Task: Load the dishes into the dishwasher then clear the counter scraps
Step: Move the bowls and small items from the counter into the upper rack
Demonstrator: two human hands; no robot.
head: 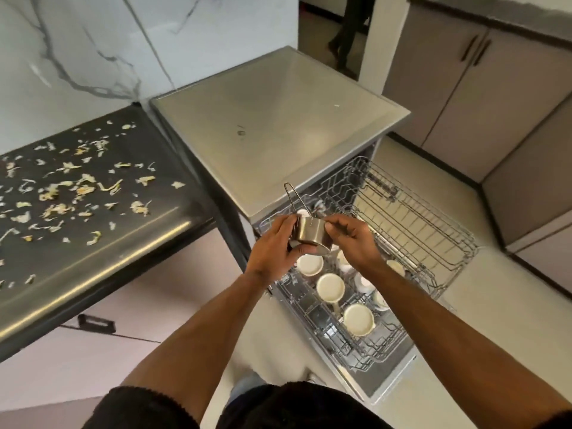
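Head view: both the left hand (274,246) and right hand (351,239) grip 1 steel measuring cup (309,235) above the dishwasher rack (411,230); scraps (71,193) litter the counter (102,261).

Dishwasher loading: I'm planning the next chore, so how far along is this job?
Done: several cream mugs sit upside down in the pulled-out rack. In hand: the left hand and right hand hold a small steel pot over the rack. Left: scraps cover the dark counter.
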